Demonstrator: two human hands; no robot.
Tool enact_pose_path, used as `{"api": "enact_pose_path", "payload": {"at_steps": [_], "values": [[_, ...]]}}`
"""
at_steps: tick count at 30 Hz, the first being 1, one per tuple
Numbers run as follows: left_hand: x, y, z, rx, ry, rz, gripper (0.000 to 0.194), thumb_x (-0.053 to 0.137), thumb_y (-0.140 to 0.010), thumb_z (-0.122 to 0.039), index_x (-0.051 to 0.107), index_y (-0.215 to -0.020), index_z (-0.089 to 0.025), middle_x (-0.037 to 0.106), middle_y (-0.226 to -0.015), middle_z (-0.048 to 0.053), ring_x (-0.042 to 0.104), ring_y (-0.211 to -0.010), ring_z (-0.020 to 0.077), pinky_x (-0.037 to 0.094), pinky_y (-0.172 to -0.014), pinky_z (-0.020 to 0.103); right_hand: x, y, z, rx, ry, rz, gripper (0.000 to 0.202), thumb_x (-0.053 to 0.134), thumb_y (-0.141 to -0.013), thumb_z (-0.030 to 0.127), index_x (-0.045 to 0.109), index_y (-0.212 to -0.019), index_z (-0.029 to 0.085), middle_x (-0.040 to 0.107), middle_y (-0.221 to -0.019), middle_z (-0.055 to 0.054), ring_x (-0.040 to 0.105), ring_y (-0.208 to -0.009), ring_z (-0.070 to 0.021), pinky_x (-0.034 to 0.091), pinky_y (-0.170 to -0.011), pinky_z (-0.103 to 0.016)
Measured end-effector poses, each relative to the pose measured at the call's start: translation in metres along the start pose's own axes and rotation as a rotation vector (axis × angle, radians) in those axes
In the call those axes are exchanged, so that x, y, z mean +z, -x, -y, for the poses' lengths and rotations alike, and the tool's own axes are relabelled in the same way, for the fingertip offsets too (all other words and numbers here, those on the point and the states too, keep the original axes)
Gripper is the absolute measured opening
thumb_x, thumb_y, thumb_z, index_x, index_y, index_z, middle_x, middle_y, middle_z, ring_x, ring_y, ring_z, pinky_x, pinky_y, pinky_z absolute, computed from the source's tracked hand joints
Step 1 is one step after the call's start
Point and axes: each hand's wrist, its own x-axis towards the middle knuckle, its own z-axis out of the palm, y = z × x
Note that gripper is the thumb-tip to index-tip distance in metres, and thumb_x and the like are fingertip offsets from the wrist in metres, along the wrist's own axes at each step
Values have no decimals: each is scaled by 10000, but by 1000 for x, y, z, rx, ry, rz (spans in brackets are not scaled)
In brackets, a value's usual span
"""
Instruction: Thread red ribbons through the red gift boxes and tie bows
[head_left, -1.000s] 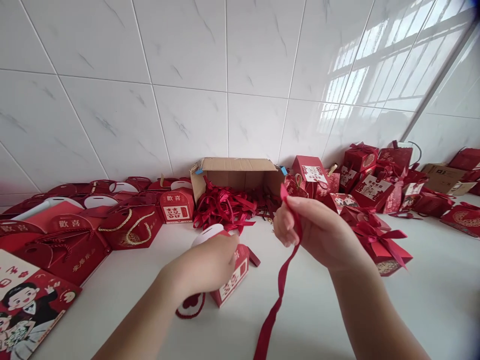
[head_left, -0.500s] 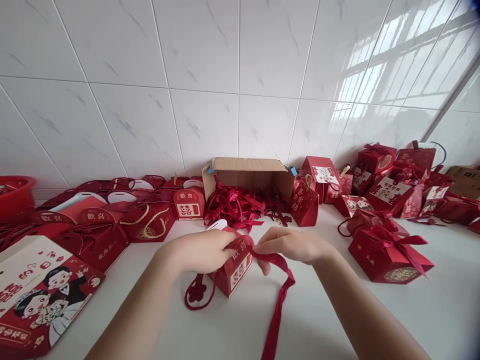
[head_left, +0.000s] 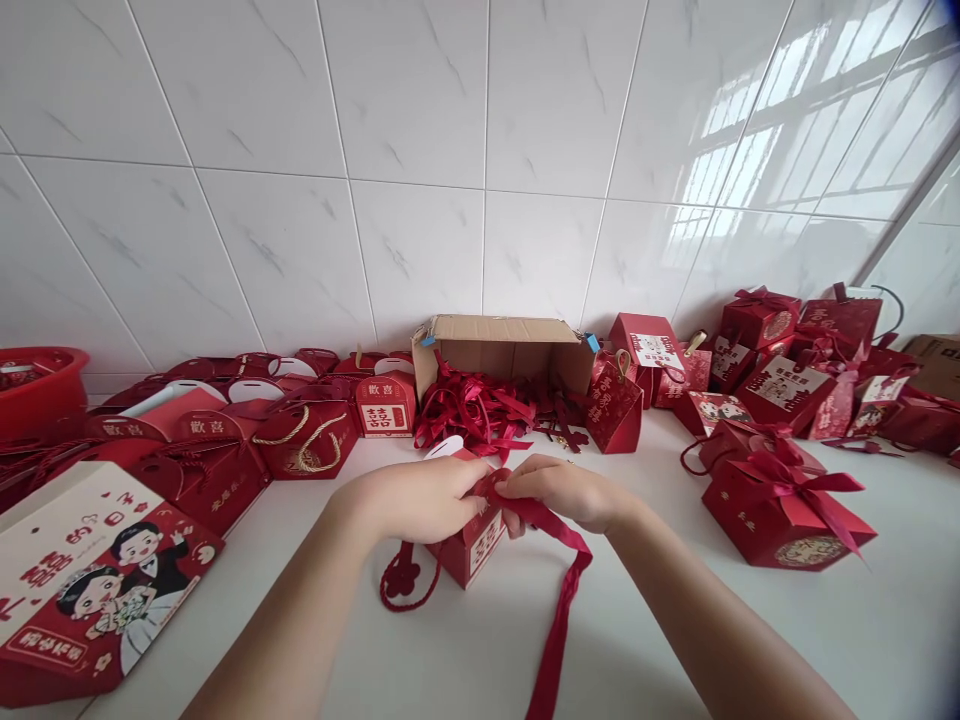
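Note:
A small red gift box (head_left: 466,552) with a white-and-red label stands on the white table in front of me. My left hand (head_left: 427,500) grips its top from the left side, fingers closed on the upper flap. At the box's upper right edge, my right hand (head_left: 551,492) pinches a red ribbon (head_left: 564,590), whose long tail trails down toward the table's near edge. A red cord with a flower-shaped piece (head_left: 405,580) hangs out at the box's left. Where the ribbon meets the box is partly hidden by my fingers.
Behind stands a cardboard box (head_left: 510,328) on its side, with loose red ribbons (head_left: 476,405) spilling out. Red gift boxes (head_left: 307,440) crowd the left, with a larger couple-printed box (head_left: 112,590). A bow-tied box (head_left: 787,510) and others stand right. A red basin (head_left: 45,395) is far left.
My right hand has moved left, bringing the ribbon against the top of the box, closer to my left hand. The whole view has shifted slightly.

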Motion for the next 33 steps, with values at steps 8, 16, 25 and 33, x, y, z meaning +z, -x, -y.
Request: {"api": "enact_pose_path", "payload": {"at_steps": [8,16,25,33], "values": [[-8,0,-5,3,-6,153,242,360,-846,-370,559,-802,-240,613,-836,19,548,-631,164,372,-524,255,3,-4,-1,12,18,26,421,442,-892,351,631,-578,143,595,-599,-26,532,-582,-111,422,-635,-245],[-10,4,-7,1,31,-21,208,380,-867,-345,466,-716,-230,424,-570,-37,290,-459,114,204,-410,265,5,8,3,96,442,-300,539,409,-866,621,575,-603,181,555,-599,-17,517,-580,-148,410,-589,-299],[-18,32,-25,184,169,-399,237,390,-917,-473,530,-989,-296,614,-893,-18,564,-731,146,419,-608,238,12,20,18,-383,64,-375,237,584,-864,417,668,-853,195,668,-829,-28,614,-790,-156,486,-747,-294],[-15,-4,15,-308,-119,-105,475,420,-769,-664,522,-792,-200,631,-812,87,589,-672,249,340,-499,301,6,90,42,-851,-59,-684,151,552,-905,238,703,-891,229,676,-880,-34,622,-912,-175,499,-806,-289]]}}
